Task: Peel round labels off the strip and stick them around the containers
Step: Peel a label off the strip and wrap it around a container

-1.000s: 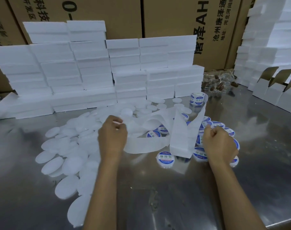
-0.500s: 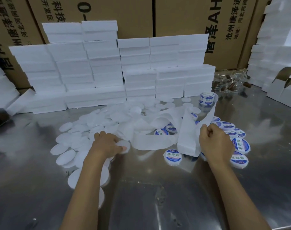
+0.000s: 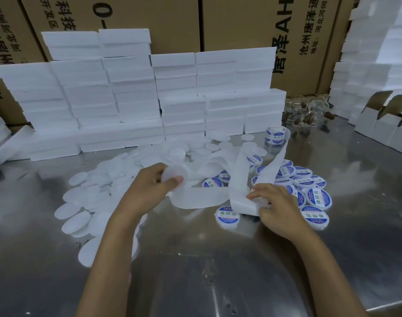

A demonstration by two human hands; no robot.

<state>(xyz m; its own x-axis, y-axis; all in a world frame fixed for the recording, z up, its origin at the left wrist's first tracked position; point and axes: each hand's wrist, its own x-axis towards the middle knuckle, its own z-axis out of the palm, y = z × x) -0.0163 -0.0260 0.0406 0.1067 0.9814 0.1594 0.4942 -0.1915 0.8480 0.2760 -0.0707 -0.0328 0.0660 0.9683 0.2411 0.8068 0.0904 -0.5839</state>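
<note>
My left hand [image 3: 149,188] holds a plain white round container [image 3: 174,174] lifted above the table, thumb on its rim. My right hand [image 3: 276,207] pinches the folded end of the white backing strip [image 3: 240,179], which loops back to the label roll [image 3: 276,135]. Several unlabelled white containers [image 3: 92,197] lie scattered at the left. Several containers with blue and white labels [image 3: 315,197] lie at the right, one [image 3: 228,216] just left of my right hand.
The work goes on over a shiny metal table [image 3: 218,271]. Stacks of white boxes [image 3: 149,99] line the back and the right [image 3: 367,76]. Open cartons [image 3: 390,126] stand at the far right. Clear bottles with brown caps [image 3: 309,115] lie behind the roll. Brown cardboard cartons [image 3: 236,21] form the back wall.
My left hand dropped to the pile of plain containers, picked one up and brought it toward the strip. My right hand slid down to the strip's folded end.
</note>
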